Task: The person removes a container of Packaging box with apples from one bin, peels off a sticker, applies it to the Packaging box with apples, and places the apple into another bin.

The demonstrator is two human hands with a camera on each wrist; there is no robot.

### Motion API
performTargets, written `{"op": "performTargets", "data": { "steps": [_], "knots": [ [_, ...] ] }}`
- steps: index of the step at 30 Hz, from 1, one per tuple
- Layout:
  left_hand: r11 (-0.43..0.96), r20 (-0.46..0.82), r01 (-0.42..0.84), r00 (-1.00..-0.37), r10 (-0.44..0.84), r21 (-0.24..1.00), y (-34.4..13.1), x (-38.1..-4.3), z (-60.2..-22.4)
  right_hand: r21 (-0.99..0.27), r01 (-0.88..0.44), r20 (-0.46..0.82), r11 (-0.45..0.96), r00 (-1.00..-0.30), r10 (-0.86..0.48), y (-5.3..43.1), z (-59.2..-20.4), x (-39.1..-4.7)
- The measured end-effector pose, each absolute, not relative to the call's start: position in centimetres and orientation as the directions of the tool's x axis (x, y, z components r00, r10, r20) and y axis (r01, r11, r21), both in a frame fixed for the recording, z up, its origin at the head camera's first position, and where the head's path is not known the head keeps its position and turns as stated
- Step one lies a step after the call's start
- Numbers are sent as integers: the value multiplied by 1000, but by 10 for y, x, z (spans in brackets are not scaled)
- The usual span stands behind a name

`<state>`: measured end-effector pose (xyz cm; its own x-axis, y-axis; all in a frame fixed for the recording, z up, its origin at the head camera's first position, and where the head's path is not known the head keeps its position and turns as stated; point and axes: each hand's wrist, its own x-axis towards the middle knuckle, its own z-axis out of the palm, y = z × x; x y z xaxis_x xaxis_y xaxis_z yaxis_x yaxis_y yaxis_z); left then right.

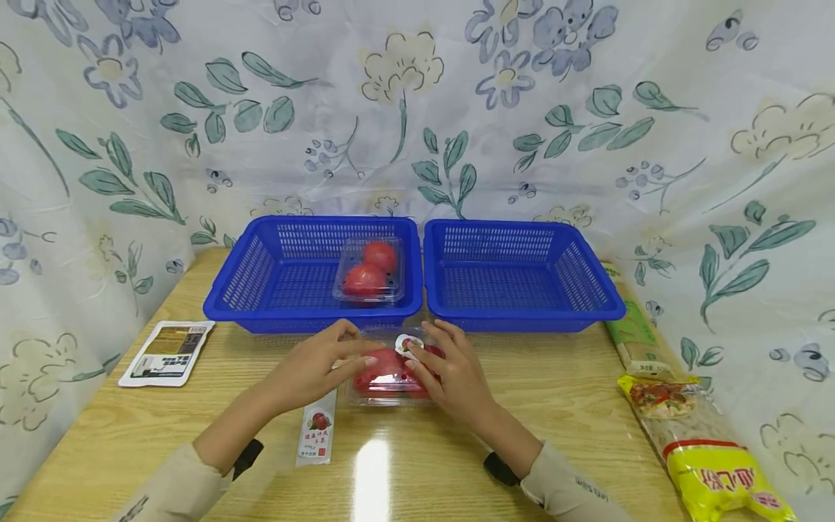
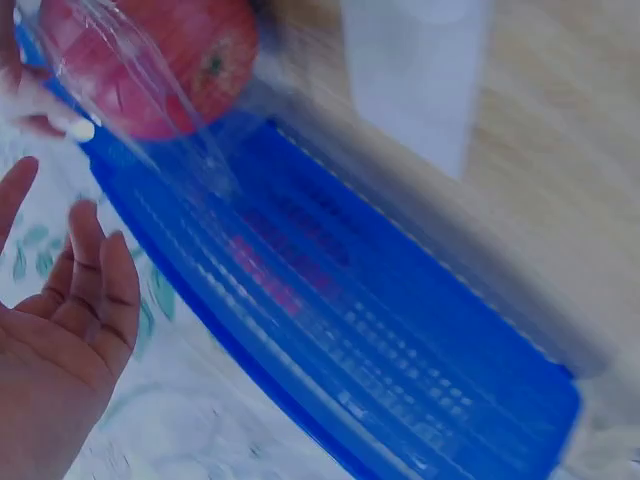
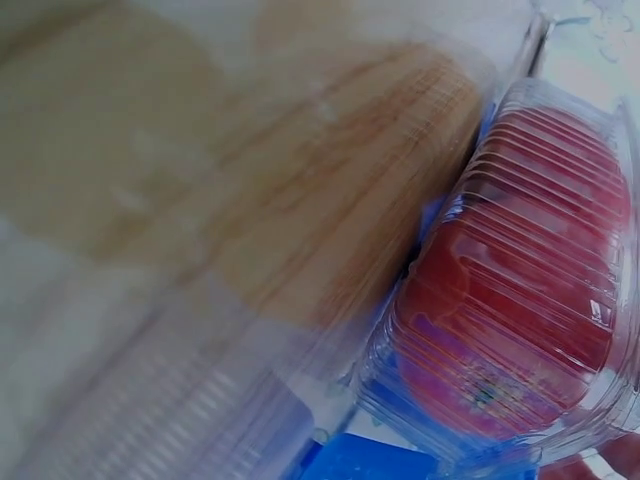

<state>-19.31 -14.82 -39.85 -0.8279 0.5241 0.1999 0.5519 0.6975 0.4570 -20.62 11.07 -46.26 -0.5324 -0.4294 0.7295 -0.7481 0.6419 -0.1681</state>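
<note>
A clear plastic clamshell box (image 1: 385,395) of red apples (image 1: 378,371) sits on the table in front of the baskets. On its lid is a white round sticker (image 1: 404,342) with a fruit picture. My right hand (image 1: 459,377) rests over the box's right side, fingertips touching the sticker. My left hand (image 1: 313,366) is at the box's left side, its fingers spread and loosely bent, gripping nothing. In the left wrist view an apple (image 2: 215,80) shows through the plastic beside the left hand. The right wrist view shows apples (image 3: 500,290) behind the ribbed box wall.
A blue basket (image 1: 261,312) at back left holds another box of apples (image 1: 368,275); a second blue basket (image 1: 522,312) stands beside it. A label strip (image 1: 316,428) lies near my left forearm. A white flat packet (image 1: 166,354) lies left; food bags (image 1: 711,449) line the right edge.
</note>
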Motion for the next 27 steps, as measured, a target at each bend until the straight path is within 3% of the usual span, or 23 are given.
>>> {"op": "performTargets", "data": {
  "steps": [4, 9, 16, 27],
  "knots": [
    [707, 184, 624, -778, 600, 333, -126, -210, -403, -182, -734, 712, 655, -557, -426, 113, -463, -205],
    [728, 176, 624, -780, 600, 283, -117, -221, -414, -162, -727, 703, 668, -559, -438, 113, -463, -203],
    [729, 259, 657, -750, 608, 192, -118, -224, -424, -166, -721, 697, 672, -568, -437, 113, -464, -200],
    [709, 286, 680, -728, 623, 186, -119, -218, -425, -203, -696, 643, 689, -625, -442, 115, -463, -199]
  ]
}}
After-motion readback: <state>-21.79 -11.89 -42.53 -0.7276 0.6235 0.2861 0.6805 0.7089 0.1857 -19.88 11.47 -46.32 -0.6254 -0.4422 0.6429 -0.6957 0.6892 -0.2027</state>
